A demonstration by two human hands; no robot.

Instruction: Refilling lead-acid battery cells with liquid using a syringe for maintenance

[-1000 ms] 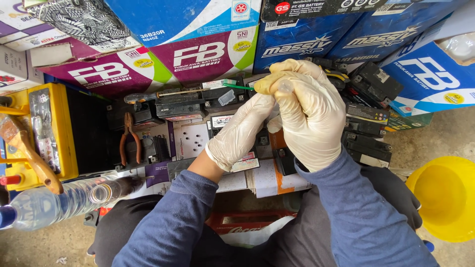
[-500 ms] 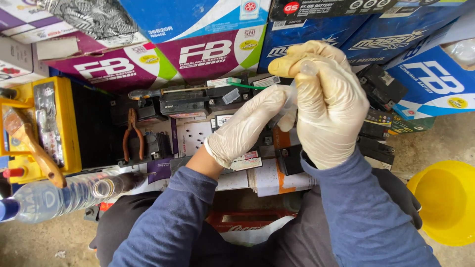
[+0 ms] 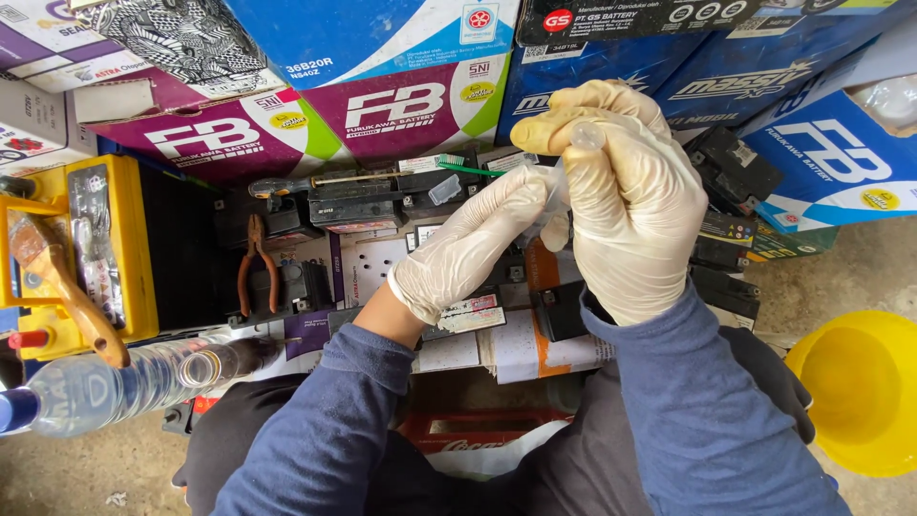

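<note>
Right hand [image 3: 635, 205] fingers clench a clear tube [image 3: 585, 136]; left hand [image 3: 473, 239] fingers pinch its lower end. Next: steady alignment.

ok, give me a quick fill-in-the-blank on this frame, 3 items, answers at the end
1. Both hands, the left hand and the right hand, wear pale ____ gloves.
2. The pliers with orange handles lie to the ____ of the left hand in the picture.
3. The funnel at the lower right edge is ____ in colour.

Missing words: rubber; left; yellow
</note>
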